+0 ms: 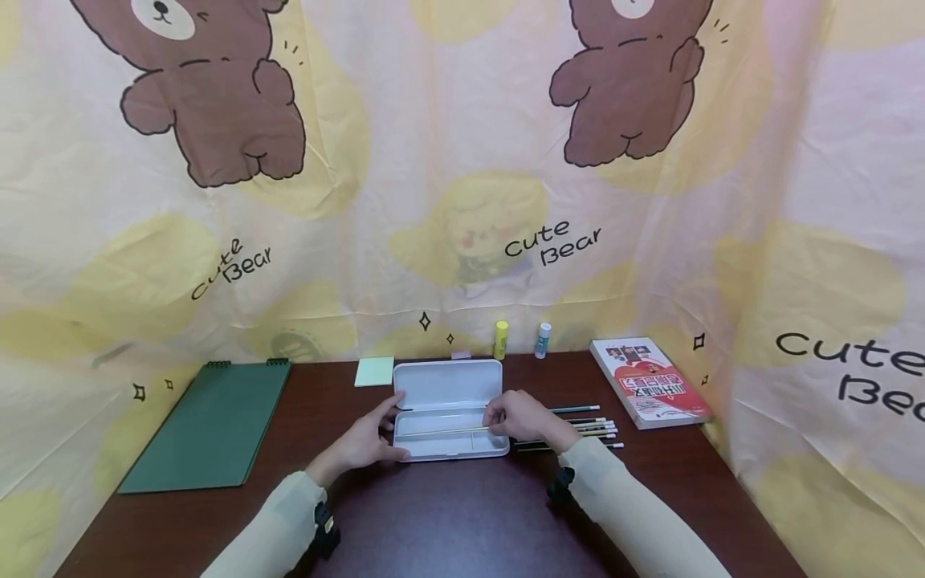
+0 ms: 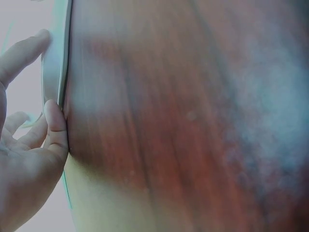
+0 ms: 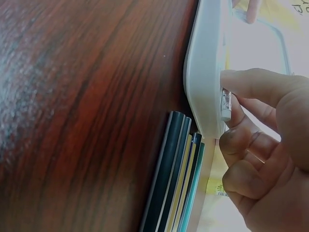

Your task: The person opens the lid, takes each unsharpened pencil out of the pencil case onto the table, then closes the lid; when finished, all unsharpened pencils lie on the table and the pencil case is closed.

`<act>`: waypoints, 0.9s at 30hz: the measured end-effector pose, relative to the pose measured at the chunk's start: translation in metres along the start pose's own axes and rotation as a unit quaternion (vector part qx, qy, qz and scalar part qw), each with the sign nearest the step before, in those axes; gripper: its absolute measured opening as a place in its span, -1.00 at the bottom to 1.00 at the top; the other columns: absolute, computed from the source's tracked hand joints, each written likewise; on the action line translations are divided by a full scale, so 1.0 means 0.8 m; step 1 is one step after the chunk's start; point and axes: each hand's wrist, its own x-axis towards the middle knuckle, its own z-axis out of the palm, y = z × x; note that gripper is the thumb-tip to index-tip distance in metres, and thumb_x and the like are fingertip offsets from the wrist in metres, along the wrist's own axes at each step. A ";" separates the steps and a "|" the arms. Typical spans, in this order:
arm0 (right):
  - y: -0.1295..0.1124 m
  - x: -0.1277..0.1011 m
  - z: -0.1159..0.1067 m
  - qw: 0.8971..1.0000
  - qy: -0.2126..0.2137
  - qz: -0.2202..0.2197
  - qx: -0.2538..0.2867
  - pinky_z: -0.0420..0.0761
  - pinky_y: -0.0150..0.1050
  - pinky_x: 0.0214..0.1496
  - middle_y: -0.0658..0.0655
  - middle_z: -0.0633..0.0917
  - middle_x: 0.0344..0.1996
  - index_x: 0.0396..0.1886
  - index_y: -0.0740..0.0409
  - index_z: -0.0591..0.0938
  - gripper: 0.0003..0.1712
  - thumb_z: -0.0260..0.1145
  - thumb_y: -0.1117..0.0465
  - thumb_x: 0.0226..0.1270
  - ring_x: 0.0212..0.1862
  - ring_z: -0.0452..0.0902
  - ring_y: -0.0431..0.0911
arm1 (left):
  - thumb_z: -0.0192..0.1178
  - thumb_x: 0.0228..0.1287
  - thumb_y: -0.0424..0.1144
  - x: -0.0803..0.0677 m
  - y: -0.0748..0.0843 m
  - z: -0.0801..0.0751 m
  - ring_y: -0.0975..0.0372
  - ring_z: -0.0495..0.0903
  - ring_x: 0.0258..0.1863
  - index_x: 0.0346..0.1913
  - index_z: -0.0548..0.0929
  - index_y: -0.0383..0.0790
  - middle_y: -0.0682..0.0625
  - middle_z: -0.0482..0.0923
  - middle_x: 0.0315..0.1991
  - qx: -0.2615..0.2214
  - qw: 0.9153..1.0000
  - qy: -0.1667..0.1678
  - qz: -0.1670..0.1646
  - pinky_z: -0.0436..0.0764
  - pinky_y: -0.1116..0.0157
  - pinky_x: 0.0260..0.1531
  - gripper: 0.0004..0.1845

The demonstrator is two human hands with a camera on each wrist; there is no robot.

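Note:
An opened white pencil case (image 1: 448, 388) lies on the table with its lid tipped back. My left hand (image 1: 361, 441) grips the case's left end, thumb at the front corner and fingers toward the hinge. Over the right part of the tray, my right hand (image 1: 523, 417) pinches a pencil (image 1: 444, 433) near its eraser end. That pencil lies lengthwise over the tray, pointing left. In the right wrist view its white eraser (image 3: 225, 113) pokes out between thumb and fingers, close to the case's rim. Several more pencils (image 1: 603, 427) lie right of the case, partly behind my right forearm.
A green spiral notebook (image 1: 209, 425) lies on the left, with pale green sticky notes (image 1: 374, 372) behind the case. A yellow highlighter (image 1: 500, 340) and a glue stick (image 1: 543, 341) stand at the back. To the right lies a red-and-white book (image 1: 650, 381). A printed curtain (image 1: 448, 160) hangs behind the table.

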 end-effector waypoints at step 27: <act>0.065 -0.070 -0.056 0.998 0.027 0.023 0.044 0.51 -0.21 -0.08 -0.21 0.71 -0.36 -0.28 -0.12 0.76 -0.96 0.42 0.10 0.31 -0.23 0.52 -0.18 | 0.62 -0.10 -0.10 -0.001 -0.001 0.002 0.08 0.49 0.08 0.58 0.10 0.02 -0.13 0.43 0.30 -0.007 1.000 0.004 0.001 0.57 0.28 -0.16 0.19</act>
